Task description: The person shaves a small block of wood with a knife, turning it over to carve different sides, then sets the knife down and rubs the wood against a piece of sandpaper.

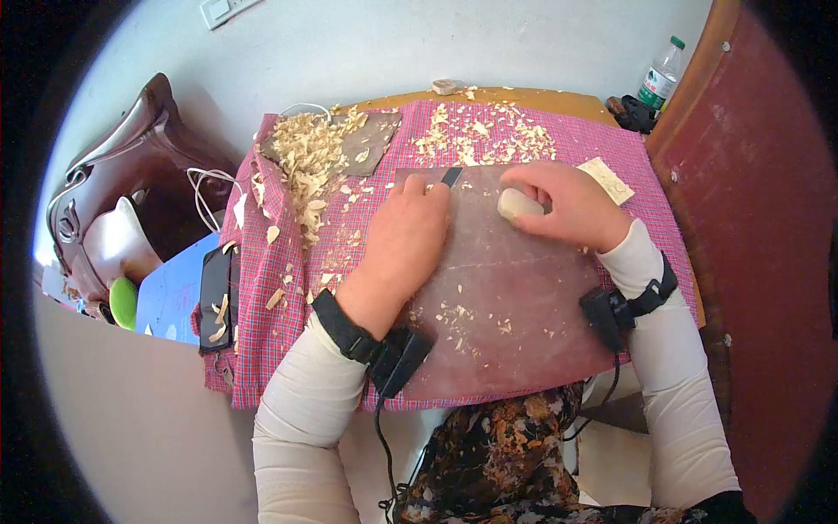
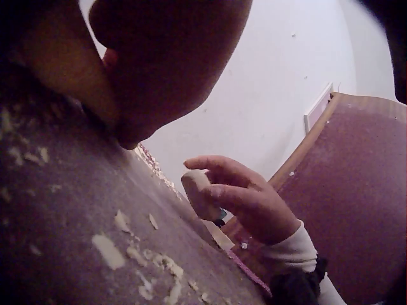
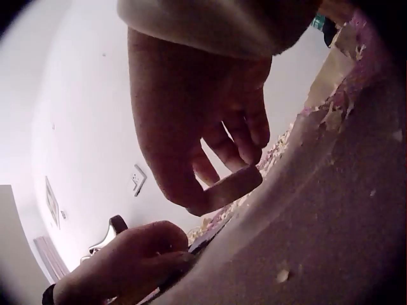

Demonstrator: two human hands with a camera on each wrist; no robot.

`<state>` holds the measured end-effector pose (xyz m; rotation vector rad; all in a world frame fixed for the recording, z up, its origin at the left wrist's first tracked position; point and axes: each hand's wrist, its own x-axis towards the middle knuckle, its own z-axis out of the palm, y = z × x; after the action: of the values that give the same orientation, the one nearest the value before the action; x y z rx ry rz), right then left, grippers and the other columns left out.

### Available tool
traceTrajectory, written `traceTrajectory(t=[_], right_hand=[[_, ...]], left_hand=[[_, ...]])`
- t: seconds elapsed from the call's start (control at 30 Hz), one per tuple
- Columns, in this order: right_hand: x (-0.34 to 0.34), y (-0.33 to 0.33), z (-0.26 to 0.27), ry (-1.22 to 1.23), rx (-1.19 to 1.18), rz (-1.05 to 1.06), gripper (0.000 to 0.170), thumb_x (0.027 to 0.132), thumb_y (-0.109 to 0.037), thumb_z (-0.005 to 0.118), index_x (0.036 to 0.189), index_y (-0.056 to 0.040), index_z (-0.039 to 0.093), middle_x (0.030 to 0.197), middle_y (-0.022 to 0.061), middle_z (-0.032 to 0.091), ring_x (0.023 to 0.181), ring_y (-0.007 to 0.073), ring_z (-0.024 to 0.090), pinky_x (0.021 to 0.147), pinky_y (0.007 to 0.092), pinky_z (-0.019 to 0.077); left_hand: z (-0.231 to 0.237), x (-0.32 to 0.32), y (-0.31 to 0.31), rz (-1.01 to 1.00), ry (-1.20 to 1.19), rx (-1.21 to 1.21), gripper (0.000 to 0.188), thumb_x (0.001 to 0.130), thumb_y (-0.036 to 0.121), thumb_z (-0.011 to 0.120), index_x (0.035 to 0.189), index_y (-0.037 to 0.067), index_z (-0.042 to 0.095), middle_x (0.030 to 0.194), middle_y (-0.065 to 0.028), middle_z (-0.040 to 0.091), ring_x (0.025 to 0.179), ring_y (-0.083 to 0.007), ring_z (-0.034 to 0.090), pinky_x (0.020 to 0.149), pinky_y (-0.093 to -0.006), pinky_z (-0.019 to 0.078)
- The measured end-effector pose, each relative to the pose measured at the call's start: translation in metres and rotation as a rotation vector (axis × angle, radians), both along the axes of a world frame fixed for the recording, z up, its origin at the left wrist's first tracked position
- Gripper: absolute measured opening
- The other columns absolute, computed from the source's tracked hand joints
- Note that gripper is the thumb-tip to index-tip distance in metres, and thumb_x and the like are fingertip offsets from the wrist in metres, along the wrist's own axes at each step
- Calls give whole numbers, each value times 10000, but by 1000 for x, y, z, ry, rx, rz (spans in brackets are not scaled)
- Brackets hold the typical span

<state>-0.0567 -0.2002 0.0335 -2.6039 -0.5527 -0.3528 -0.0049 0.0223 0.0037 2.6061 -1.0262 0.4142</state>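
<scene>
My right hand [image 1: 572, 205] pinches a small, pale, rounded piece of wood [image 1: 517, 205] between thumb and fingers over the dark board [image 1: 515, 297]. The right wrist view shows that wood piece [image 3: 226, 192] edge-on, close above the board. To its left, my left hand [image 1: 406, 231] lies low on the board with its fingers curled. A dark flat strip like a carving blade [image 1: 451, 176] pokes out at its fingertips; the rest is hidden under the hand. In the right wrist view the strip [image 3: 210, 238] runs along beneath the left hand [image 3: 130, 260].
Wood shavings [image 1: 310, 153] heap on the checked cloth [image 1: 262, 323] at the left and back. A flat wood piece [image 1: 607, 181] lies right of the right hand. A phone [image 1: 216, 297] and brown bag [image 1: 131, 175] are at the left, a bottle [image 1: 661, 74] at back right.
</scene>
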Motion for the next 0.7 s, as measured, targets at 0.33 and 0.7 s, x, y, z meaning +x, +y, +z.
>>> traceTrajectory(t=[0.33,0.7], right_hand=[[11,-13,-17,317,581,-16,259,781,-165,667,1002,-55,588,794,11,588,730,82,557,643,230,455],[3,-12,-3,142,230,46,286,704,-183,695,956,-82,608,829,45,584,721,163,568,655,282,469]], left_hand=[[0,1,0,7,6,6,199,786,131,624,938,30,544,964,-182,541,952,-370,547,786,-453,473],[1,0,-1,17,36,3,198,795,137,622,944,34,542,984,-183,540,965,-380,541,792,-461,468]])
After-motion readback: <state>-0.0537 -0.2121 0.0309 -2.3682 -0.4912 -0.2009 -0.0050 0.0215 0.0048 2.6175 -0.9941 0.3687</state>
